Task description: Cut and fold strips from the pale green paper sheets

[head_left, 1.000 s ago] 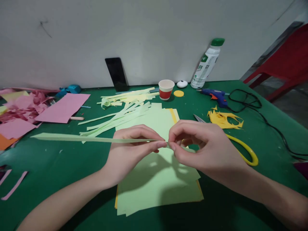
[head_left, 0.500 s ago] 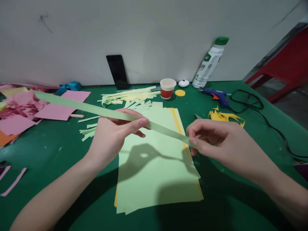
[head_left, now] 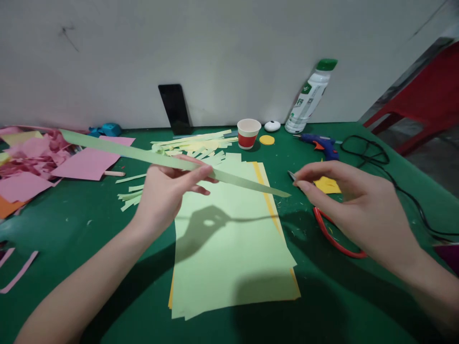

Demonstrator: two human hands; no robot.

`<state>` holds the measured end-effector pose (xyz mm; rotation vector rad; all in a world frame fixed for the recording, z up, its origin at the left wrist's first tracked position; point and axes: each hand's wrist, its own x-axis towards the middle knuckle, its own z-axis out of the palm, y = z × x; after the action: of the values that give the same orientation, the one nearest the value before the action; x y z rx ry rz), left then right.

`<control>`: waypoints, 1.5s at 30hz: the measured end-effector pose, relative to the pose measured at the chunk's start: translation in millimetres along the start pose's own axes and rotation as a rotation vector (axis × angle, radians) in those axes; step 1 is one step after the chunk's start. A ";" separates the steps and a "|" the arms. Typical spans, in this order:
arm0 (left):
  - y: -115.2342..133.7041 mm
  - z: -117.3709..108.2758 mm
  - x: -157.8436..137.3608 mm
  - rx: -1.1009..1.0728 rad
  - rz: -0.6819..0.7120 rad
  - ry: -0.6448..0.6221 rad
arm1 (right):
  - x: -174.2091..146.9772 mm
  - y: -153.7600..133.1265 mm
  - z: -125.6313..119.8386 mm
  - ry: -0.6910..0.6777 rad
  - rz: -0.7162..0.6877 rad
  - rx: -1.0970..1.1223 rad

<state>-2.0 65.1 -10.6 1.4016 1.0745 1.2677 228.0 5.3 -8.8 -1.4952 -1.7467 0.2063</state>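
A long pale green paper strip point(head_left: 143, 154) slants across the view. My left hand point(head_left: 168, 186) pinches it near its middle, between thumb and fingers. The strip's right end hangs free above a stack of pale green sheets point(head_left: 229, 258), with yellow sheets showing at the edges. To the right, my right hand point(head_left: 358, 205) hovers with thumb and index fingertips together, and I see nothing between them. Below it lies a pair of scissors point(head_left: 332, 239) with red handles. Their metal tip shows beside my fingertips, while the middle is hidden by the hand.
Cut strips point(head_left: 204, 143) lie behind the stack, near a paper cup point(head_left: 248, 134). A phone point(head_left: 175, 110) and a bottle point(head_left: 310, 100) lean on the wall. A blue glue gun point(head_left: 322, 144) with a black cable is at right. Pink paper point(head_left: 89, 162) lies at left.
My right hand has let go of the strip's right end and moved right, over the scissors. Their red handle now shows. The left hand still holds the strip, slightly shifted.
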 end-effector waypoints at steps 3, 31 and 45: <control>-2.4 10.6 -11.6 0.016 0.022 -0.098 | 7.8 -22.3 13.3 -0.012 -0.236 0.056; -0.9 -4.3 -5.5 0.076 0.186 0.016 | 4.4 -6.9 12.2 -0.143 -0.067 0.069; -7.7 4.8 -7.5 0.065 0.099 -0.040 | 3.2 -7.8 11.0 0.162 -0.352 -0.027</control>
<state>2.1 58.8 -19.7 1.5395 1.0383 1.2790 215.0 10.0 -9.9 -1.1628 -1.8493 -0.1167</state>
